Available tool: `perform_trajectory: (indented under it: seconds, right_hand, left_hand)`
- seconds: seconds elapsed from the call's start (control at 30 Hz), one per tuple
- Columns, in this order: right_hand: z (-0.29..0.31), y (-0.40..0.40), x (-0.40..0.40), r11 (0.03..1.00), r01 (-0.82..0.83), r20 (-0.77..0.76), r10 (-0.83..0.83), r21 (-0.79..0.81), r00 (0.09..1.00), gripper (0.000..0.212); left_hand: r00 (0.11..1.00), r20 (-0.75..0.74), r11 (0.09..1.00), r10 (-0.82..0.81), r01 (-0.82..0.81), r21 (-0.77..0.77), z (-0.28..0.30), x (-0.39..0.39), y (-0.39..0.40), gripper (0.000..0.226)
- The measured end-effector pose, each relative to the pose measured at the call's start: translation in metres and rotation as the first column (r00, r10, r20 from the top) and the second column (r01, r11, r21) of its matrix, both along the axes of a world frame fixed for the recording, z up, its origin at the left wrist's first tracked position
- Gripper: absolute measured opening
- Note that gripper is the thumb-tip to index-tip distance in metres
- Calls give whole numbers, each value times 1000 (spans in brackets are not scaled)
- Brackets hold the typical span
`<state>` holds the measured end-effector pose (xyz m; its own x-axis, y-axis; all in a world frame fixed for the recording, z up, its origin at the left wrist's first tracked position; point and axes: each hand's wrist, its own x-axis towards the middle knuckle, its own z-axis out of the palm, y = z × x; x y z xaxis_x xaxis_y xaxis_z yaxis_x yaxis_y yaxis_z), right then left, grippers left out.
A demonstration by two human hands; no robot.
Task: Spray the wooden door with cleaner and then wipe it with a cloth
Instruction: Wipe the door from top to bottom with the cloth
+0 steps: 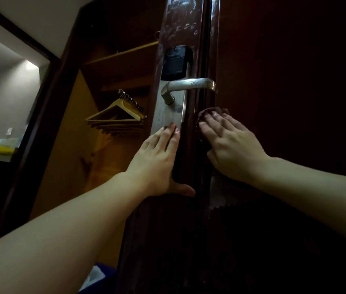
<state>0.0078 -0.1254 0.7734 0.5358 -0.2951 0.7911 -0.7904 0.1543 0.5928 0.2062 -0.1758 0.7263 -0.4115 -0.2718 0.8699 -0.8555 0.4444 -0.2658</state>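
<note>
Both flat: left hand braces door, right hand presses cloth

Dark reddish wooden door seen edge-on, spray droplets near top, brown cloth against its edge

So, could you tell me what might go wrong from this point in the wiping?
1. The left hand wraps its thumb around the door edge, so it could get pinched if the door swings.
2. The right hand presses the cloth just below the lever handle; an upward stroke might knock knuckles on it.
</note>
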Motion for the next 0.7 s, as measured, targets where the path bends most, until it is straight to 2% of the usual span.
perform_trajectory:
  seconds: [0.1,0.2,0.3,0.37,0.53,0.7]
  right_hand:
    - [-12,2,-10,973,-160,137,183,-164,974,57]
    - [-11,8,-16,899,-347,256,413,-267,874,68]
    - [8,15,-6,837,-436,209,515,-330,831,69]
    - [24,15,11,851,-427,164,489,-305,857,65]
    - [52,4,53,942,-225,56,246,-249,968,47]
    - [57,-5,80,975,-116,-144,89,-189,986,48]
  left_hand:
    - [1000,-4,999,21,-20,40,2,-1,2,143]
    - [999,-8,998,35,-35,56,3,-4,-3,145]
    - [998,32,997,52,-53,48,7,-5,-8,146]
    - [997,59,998,57,-59,35,8,-5,-10,145]
    - [999,19,999,41,-42,24,5,-3,-9,146]
    - [999,-36,1000,6,-7,-28,-3,1,-10,147]
